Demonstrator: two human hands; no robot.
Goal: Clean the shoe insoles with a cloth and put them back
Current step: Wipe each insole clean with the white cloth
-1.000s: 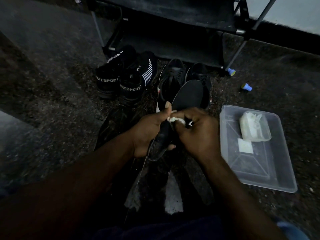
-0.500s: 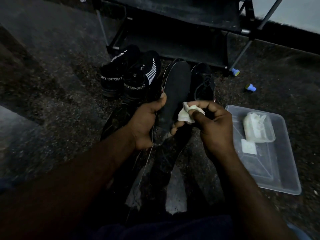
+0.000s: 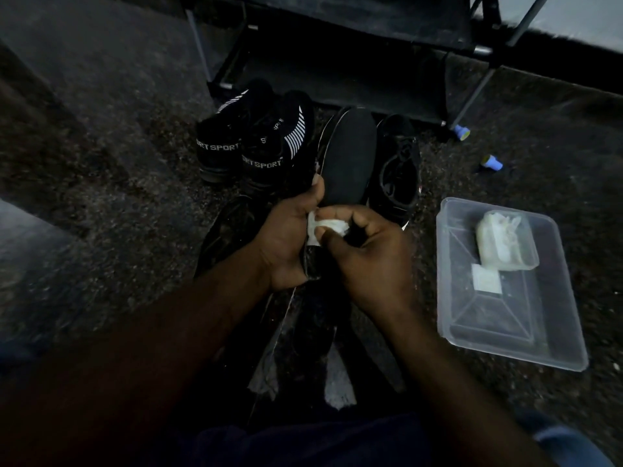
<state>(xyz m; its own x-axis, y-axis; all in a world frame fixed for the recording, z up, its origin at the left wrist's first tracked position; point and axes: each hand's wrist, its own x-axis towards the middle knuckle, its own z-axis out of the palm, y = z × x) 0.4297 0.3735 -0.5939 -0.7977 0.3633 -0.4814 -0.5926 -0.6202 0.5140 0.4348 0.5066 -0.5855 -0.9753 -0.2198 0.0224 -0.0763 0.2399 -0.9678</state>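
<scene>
A black insole (image 3: pixel 350 156) stands nearly upright in the middle of the view, its toe end pointing away from me. My left hand (image 3: pixel 286 244) grips its lower part, thumb on the left edge. My right hand (image 3: pixel 367 257) pinches a small white cloth (image 3: pixel 325 227) against the insole near my left thumb. A black lace-up shoe (image 3: pixel 397 170) lies on the floor just right of the insole; its mate is hidden behind the insole.
A pair of black "SPORT" sneakers (image 3: pixel 256 143) stands at the left. A clear plastic tray (image 3: pixel 505 318) at the right holds a white wad (image 3: pixel 502 237). A black shoe rack (image 3: pixel 354 45) stands behind. Two small blue caps (image 3: pixel 492 162) lie on the dark speckled floor.
My right hand has slid the cloth down and left along the insole, closer to my left thumb. The insole has stayed tipped up and away from me.
</scene>
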